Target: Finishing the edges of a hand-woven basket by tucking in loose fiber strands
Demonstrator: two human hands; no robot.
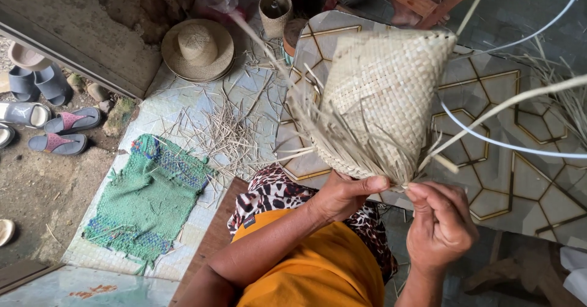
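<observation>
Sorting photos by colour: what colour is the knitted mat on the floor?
Green knitted mat, with blue and purple bands at its ends; head view.

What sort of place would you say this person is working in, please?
Probably a home doorstep used for straw weaving: a half-woven straw piece in both hands, straw scraps on the tiled floor, a finished straw hat, and sandals outside.

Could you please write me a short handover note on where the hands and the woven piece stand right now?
Left hand: grips the lower edge of the pale cone-shaped woven straw piece, held up in the air.
Right hand: pinches loose straw strips at that same edge.
Done: the body is woven tight.
Left: a fringe of unwoven ends hangs along the lower edge.
Nearby: round straw hat, green woven mat, straw scraps on the floor.
</observation>
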